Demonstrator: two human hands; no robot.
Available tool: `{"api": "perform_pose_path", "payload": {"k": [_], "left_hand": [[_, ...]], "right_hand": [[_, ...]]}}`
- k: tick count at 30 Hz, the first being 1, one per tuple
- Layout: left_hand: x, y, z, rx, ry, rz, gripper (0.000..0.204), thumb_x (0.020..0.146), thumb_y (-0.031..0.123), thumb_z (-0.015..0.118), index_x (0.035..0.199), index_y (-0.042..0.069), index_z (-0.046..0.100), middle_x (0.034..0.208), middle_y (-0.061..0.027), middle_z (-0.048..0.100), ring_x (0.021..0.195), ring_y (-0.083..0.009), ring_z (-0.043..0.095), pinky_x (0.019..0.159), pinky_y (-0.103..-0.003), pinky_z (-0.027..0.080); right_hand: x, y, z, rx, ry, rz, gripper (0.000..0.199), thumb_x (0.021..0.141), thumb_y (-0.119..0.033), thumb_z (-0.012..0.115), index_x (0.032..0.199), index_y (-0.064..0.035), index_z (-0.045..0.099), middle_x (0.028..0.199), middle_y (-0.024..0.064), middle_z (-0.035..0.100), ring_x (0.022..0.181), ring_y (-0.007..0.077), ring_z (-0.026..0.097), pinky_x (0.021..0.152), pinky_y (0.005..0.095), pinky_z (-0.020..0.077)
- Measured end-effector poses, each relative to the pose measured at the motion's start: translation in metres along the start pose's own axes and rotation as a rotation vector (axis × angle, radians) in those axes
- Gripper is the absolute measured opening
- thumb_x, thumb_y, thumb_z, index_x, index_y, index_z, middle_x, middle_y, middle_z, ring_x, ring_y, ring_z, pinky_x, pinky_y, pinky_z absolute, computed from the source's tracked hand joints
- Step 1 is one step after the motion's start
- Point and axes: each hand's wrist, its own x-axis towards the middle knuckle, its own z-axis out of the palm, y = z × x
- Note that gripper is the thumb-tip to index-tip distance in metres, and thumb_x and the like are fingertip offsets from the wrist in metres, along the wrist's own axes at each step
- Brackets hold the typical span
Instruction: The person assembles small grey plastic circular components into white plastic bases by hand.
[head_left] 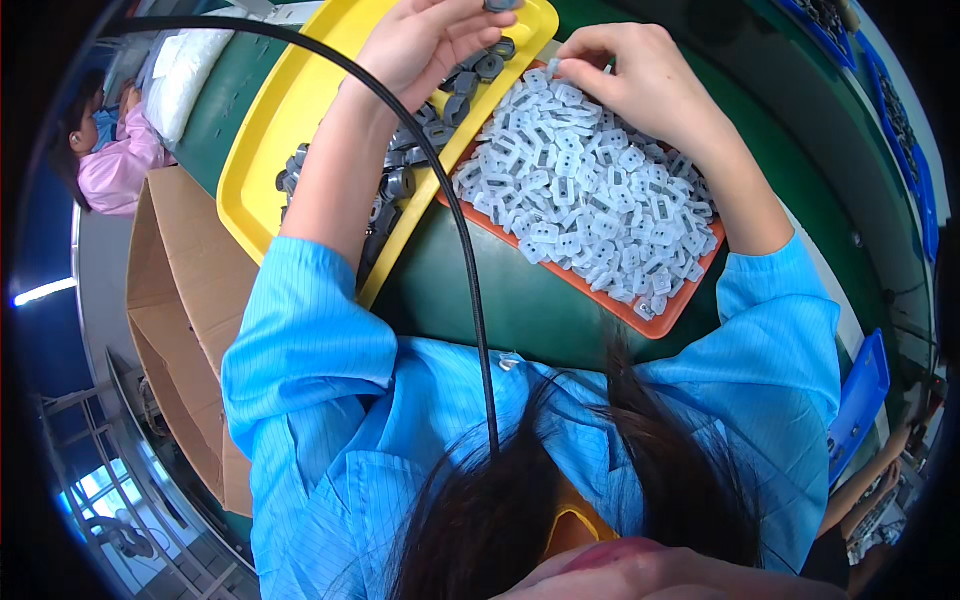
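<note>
White plastic pieces (585, 190) are piled in the orange tray (660, 322), right under my right hand (640, 80), whose fingers (580, 55) are pinched together on one piece at the far edge of the pile. My left hand (420, 40) hangs over the yellow tray (270, 130), fingers loosely curled just above the dark grey parts (455, 105).

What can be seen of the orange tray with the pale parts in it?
The orange tray is shallow and looks like plastic, lying flat and skewed on the green tabletop. It is heaped with small pale grey-white parts, so only its near rim and corner show. Its left edge meets the yellow tray. The right hand reaches into the pile at the far end.
</note>
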Motion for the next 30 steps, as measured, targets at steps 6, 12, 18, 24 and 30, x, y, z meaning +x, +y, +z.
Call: {"api": "perform_pose_path", "payload": {"k": [6, 12, 18, 24, 30], "left_hand": [[-0.016, -0.011, 0.046, 0.001, 0.161, -0.114, 0.045, 0.101, 0.002, 0.059, 0.145, -0.001, 0.048, 0.122, -0.0165, 0.067, 0.108, -0.0213, 0.069, 0.092, -0.027, 0.057], [-0.025, -0.031, 0.059, 0.500, 0.177, -0.020, 0.054, 0.093, -0.005, 0.069, 0.142, -0.002, 0.047, 0.114, -0.0123, 0.068, 0.102, -0.0196, 0.071, 0.090, -0.029, 0.057], [-0.028, -0.019, 0.087, 0.708, 0.076, -0.002, 0.049, 0.094, -0.002, 0.069, 0.140, -0.004, 0.051, 0.112, -0.0096, 0.068, 0.103, -0.0164, 0.070, 0.091, -0.028, 0.057], [-0.032, -0.029, 0.082, 0.726, 0.192, 0.065, 0.038, 0.091, -0.004, 0.073, 0.125, -0.001, 0.056, 0.105, -0.0062, 0.067, 0.093, -0.0110, 0.068, 0.083, -0.023, 0.055], [-0.028, -0.034, 0.092, 1.165, 0.291, 0.179, 0.034, 0.085, -0.003, 0.079, 0.110, -0.001, 0.057, 0.089, -0.0032, 0.067, 0.081, -0.0073, 0.066, 0.071, -0.021, 0.054]], "right_hand": [[-0.001, -0.012, -0.024, 0.574, -0.037, 0.329, 0.014, 0.092, -0.010, 0.074, 0.097, 0.0033, 0.074, 0.085, 0.0059, 0.074, 0.073, 0.0097, 0.065, 0.067, 0.0241, 0.0515], [-0.004, -0.008, -0.021, 0.978, -0.053, 0.357, 0.012, 0.094, -0.008, 0.072, 0.099, 0.0031, 0.072, 0.085, 0.0070, 0.074, 0.074, 0.0100, 0.067, 0.066, 0.0232, 0.0524], [-0.014, -0.018, -0.019, 0.214, 0.255, -0.038, 0.013, 0.091, -0.010, 0.073, 0.094, 0.0023, 0.071, 0.081, 0.0081, 0.073, 0.071, 0.0095, 0.066, 0.063, 0.0260, 0.0514], [-0.016, -0.027, -0.020, 0.449, 0.168, 0.203, 0.016, 0.091, -0.012, 0.073, 0.091, 0.0042, 0.070, 0.077, 0.0062, 0.071, 0.067, 0.0089, 0.062, 0.062, 0.0262, 0.0501], [-0.018, -0.007, 0.005, 0.804, 0.080, 0.282, 0.013, 0.094, -0.010, 0.072, 0.093, 0.0032, 0.072, 0.078, 0.0021, 0.069, 0.066, 0.0073, 0.059, 0.061, 0.0232, 0.0478]]}}
